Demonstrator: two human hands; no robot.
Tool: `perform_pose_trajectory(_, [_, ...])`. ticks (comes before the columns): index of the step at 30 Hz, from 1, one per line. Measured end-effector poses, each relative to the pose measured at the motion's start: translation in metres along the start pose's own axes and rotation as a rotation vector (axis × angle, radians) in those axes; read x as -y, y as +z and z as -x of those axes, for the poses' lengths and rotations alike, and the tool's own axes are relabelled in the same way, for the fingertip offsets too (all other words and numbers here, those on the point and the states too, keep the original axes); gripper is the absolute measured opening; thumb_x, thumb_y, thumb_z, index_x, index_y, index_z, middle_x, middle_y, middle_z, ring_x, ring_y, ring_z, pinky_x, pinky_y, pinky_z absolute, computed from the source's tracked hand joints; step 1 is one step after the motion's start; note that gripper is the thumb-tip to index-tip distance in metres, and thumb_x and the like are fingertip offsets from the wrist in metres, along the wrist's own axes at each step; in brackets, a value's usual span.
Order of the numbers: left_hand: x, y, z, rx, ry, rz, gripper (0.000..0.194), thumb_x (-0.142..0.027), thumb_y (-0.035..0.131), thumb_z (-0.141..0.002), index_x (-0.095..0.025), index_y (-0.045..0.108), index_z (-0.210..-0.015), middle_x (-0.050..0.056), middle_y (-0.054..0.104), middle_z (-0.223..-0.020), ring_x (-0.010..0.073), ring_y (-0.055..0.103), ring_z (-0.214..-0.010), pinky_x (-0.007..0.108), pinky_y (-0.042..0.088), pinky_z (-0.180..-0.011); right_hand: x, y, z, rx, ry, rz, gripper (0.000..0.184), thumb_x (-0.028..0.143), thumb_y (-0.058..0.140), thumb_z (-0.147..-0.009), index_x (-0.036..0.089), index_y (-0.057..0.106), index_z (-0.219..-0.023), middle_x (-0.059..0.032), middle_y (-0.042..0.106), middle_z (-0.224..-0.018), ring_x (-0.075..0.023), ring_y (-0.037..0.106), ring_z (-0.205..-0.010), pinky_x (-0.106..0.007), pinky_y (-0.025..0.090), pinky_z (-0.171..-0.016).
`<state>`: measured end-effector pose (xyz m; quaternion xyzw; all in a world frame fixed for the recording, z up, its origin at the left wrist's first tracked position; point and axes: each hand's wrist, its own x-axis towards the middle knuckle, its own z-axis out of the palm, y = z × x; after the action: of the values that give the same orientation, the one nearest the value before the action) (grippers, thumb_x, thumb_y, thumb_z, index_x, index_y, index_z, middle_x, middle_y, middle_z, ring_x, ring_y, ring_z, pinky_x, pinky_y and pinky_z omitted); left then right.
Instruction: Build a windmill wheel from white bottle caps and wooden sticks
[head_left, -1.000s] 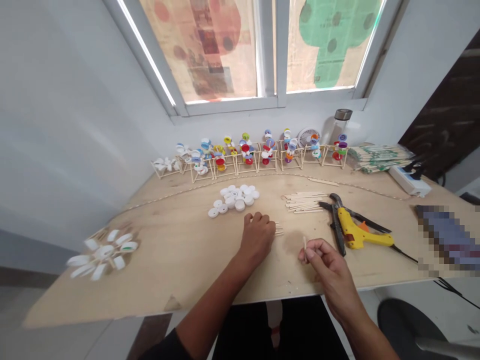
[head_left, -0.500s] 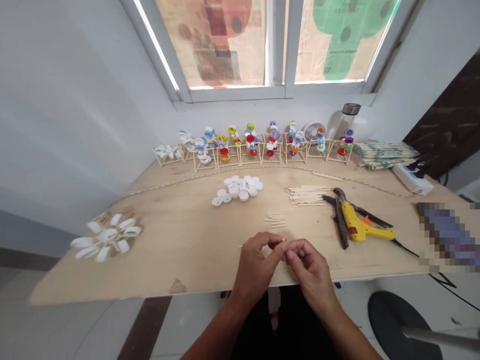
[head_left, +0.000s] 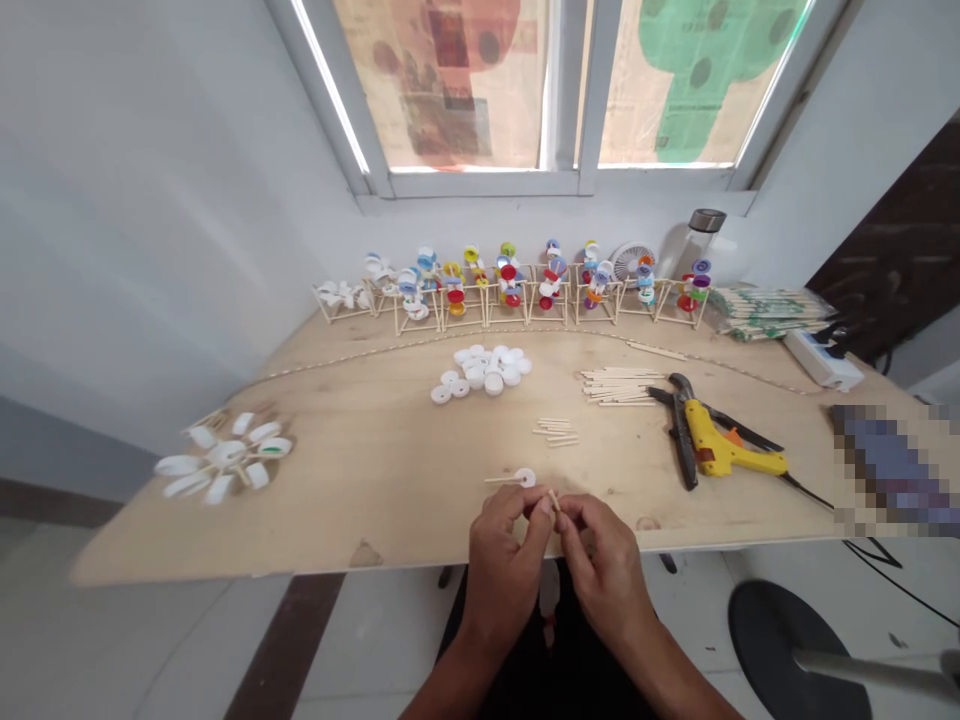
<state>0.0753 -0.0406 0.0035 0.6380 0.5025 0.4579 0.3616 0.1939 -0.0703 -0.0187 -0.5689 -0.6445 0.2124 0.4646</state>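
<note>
Wooden and pale, a short stick (head_left: pixel 554 500) sits between the fingertips of the two hands, just over the near edge of the desk (head_left: pixel 405 500). The left hand (head_left: pixel 504 565) and the right hand (head_left: pixel 606 570) are together, fingers closed on it from either side, though they cover much of its length and the exact contact is hard to tell. It is likely very light and stiff, dry enough not to slip, yet thin enough to snap if bent hard. A soft pinch near the middle should carry it; a hold close to one end would leave the other free but let it tilt more easily. Just beyond the left hand lies a round white cap (head_left: pixel 527 478) with a thin stick (head_left: pixel 500 480) reaching out to its left, while the loose short sticks (head_left: pixel 555 432) rest farther back. Compared with the earliest frame, where the left hand is over those loose pieces and the right holds a stick apart from it, the hands now meet. Half a second ago the left hand hides the cap; now it shows.
</note>
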Motion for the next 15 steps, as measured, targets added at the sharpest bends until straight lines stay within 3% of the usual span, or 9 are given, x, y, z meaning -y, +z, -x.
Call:
perform_pose_trajectory(7, [-0.001,0.008,-0.002,-0.068,0.016,-0.015,0.016,-0.023,0.051,-0.082,-0.018,0.066,-0.077,0.001,0.066,-0.073,0.0174,0.063,-0.075,0.030,0.047,-0.074,-0.001,0.002,-0.002,-0.070,-0.082,0.100,0.016,0.017,0.043,-0.090,0.020,0.058,-0.094,-0.0048,0.066,-0.084,-0.0181,0.060,-0.079,-0.029,0.045,-0.071])
perform_pose_trajectory(15, [0.001,0.013,-0.007,-0.093,0.073,-0.098,0.016,-0.023,0.050,-0.082,-0.018,0.062,-0.074,0.000,0.061,-0.067,0.0165,0.059,-0.069,0.030,0.046,-0.072,0.002,-0.003,-0.007,0.054,0.203,-0.243,0.019,0.030,0.045,-0.091,0.019,0.061,-0.089,-0.0023,0.064,-0.080,-0.0152,0.059,-0.076,-0.025,0.045,-0.069])
